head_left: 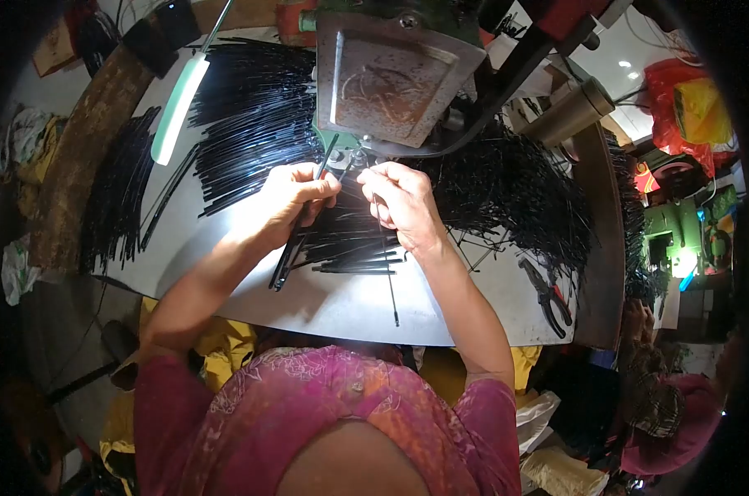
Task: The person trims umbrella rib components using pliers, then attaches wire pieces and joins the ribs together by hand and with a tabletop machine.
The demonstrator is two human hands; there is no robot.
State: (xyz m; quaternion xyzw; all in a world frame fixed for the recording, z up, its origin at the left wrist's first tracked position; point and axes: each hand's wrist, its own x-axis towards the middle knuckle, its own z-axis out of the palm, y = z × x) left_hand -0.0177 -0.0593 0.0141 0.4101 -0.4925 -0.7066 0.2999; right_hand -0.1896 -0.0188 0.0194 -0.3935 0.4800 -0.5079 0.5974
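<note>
My left hand [304, 197] is closed around a few black rods [288, 260], which slant down toward the table's front edge. Pinched in my right hand [395, 197] is a thin dark rod [390, 285] that hangs down and ends in a small dark tip. Both hands are close together just below the metal head of a machine [391, 78], at its small green and metal working part [341, 153]. More black rods [354, 240] lie on the white table [308, 306] beneath and between my hands.
Long black rods [254, 124] lie in a large bundle at the left, a tangled heap [515, 190] at the right. Pliers [544, 298] rest at the right front. A lamp [180, 107] hangs at the upper left. Another person [676, 422] is at the far right.
</note>
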